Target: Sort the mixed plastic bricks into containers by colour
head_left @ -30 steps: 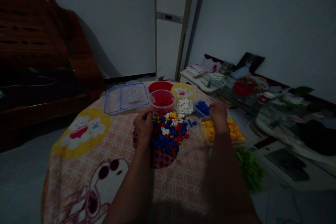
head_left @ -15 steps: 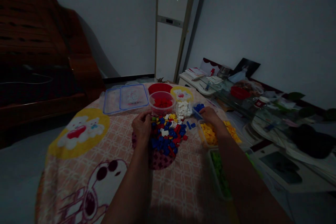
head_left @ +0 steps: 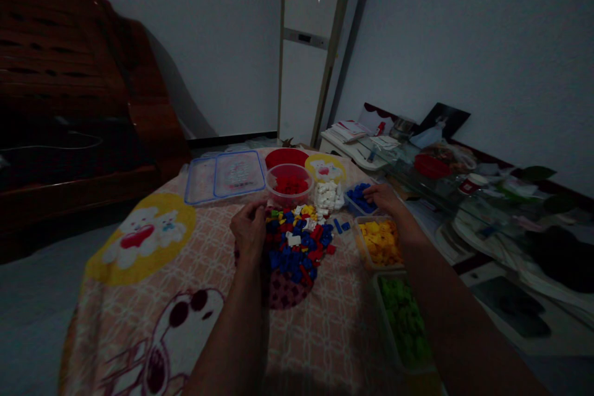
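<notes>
Pale walls (head_left: 223, 25) fill the top of the frame, with a tall white cabinet-like unit (head_left: 304, 86) at upper centre and a dark wooden bench (head_left: 60, 74) at upper left. Across the lower middle spreads a table under a pink patterned cloth (head_left: 334, 334), all in dim light. A mixed heap of toy bricks (head_left: 297, 244), mostly blue and red with some white and yellow, lies at the centre of the frame. Just left of it, the left hand (head_left: 249, 230) rests with fingers bent and thumb drawn close to them; whether anything is pinched there cannot be made out. Right of centre, the right hand (head_left: 384, 199) has its fingertips at the blue bricks (head_left: 358, 196) in a small clear box, its fingers partly bent; I cannot tell if one is gripped. Below that box come yellow bricks (head_left: 378, 241) in a second container, then green bricks (head_left: 403, 315) in a third at lower right. Beyond the heap, a round clear tub (head_left: 290, 200) holds red bricks, with white bricks (head_left: 328, 196) beside it and blue-edged lids (head_left: 239, 176) to its left.
</notes>
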The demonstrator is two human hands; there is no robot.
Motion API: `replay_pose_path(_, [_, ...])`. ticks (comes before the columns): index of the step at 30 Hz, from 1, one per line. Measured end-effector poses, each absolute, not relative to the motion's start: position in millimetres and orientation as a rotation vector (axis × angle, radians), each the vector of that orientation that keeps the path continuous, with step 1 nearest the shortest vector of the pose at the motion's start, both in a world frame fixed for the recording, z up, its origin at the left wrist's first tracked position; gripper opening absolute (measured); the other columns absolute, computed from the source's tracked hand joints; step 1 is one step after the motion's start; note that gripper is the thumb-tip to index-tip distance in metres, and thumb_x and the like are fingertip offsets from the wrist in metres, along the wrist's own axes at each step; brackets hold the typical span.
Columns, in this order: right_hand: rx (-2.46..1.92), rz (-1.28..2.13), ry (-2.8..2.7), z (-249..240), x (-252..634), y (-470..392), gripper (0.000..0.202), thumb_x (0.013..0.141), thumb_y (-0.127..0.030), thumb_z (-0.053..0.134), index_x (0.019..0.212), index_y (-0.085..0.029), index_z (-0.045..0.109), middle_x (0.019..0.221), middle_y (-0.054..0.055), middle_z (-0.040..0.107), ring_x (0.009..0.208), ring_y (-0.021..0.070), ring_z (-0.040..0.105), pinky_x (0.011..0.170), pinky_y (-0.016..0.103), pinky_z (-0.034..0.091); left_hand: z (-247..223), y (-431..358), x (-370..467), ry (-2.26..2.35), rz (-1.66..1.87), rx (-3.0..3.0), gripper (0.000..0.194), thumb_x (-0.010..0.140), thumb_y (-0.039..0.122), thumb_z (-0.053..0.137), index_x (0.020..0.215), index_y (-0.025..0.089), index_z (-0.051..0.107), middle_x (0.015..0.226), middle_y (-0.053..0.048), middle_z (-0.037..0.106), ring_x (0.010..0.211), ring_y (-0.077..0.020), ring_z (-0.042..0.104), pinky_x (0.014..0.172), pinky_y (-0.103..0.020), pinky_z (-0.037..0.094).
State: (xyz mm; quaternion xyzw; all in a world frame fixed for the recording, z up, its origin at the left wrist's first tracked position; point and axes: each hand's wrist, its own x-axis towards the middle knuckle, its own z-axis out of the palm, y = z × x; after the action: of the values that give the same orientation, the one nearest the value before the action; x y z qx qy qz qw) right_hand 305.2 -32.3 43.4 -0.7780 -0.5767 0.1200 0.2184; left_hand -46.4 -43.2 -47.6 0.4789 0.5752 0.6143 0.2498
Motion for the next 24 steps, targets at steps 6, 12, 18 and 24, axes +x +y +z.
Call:
replay_pose_path(6, [-2.154, 0.501, -1.65, 32, 286, -31, 0.035, 0.071, 0.0, 0.054, 0.09, -0.014, 0.079, 0.085, 0.007, 0.079, 0.072, 0.0149, 0.072, 0.075, 0.025, 0.057, -45, -46, -46, 1.594, 1.651, 1.314, 0.03, 0.076, 0.029, 0.056, 0.092, 0.019, 0.079, 0.09, -0.005, 0.078, 0.084, -0.0218, 0.072, 0.077, -0.03, 0.056])
replay_pose_path(12, [-2.189, 0.335, -1.626, 51, 285, -37, 0.035, 0.078, -0.006, 0.053, 0.098, -0.016, 0.08, 0.103, 0.008, 0.078, 0.097, 0.0201, 0.072, 0.092, 0.031, 0.053, -43, -44, -49, 1.586, 1.71, 1.254, 0.03, 0.075, 0.031, 0.057, 0.091, 0.018, 0.079, 0.091, -0.005, 0.078, 0.086, -0.0221, 0.072, 0.077, -0.03, 0.057])
replay_pose_path(18, [-2.077, 0.143, -1.693, 81, 254, -56, 0.036, 0.084, -0.013, 0.052, 0.108, -0.017, 0.079, 0.1, 0.007, 0.078, 0.096, 0.0188, 0.071, 0.093, 0.027, 0.05, -42, -45, -45, 1.561, 1.672, 1.268, 0.031, 0.077, 0.031, 0.056, 0.092, 0.018, 0.079, 0.09, -0.006, 0.078, 0.084, -0.0213, 0.072, 0.077, -0.029, 0.057])
replay_pose_path(24, [-2.062, 0.051, -1.732, 55, 206, -90, 0.034, 0.089, -0.015, 0.048, 0.107, -0.016, 0.077, 0.101, 0.01, 0.077, 0.093, 0.0197, 0.071, 0.085, 0.025, 0.049, -41, -46, -47, 1.57, 1.685, 1.265, 0.03, 0.076, 0.032, 0.055, 0.09, 0.017, 0.078, 0.088, -0.006, 0.078, 0.083, -0.0217, 0.072, 0.077, -0.03, 0.057])
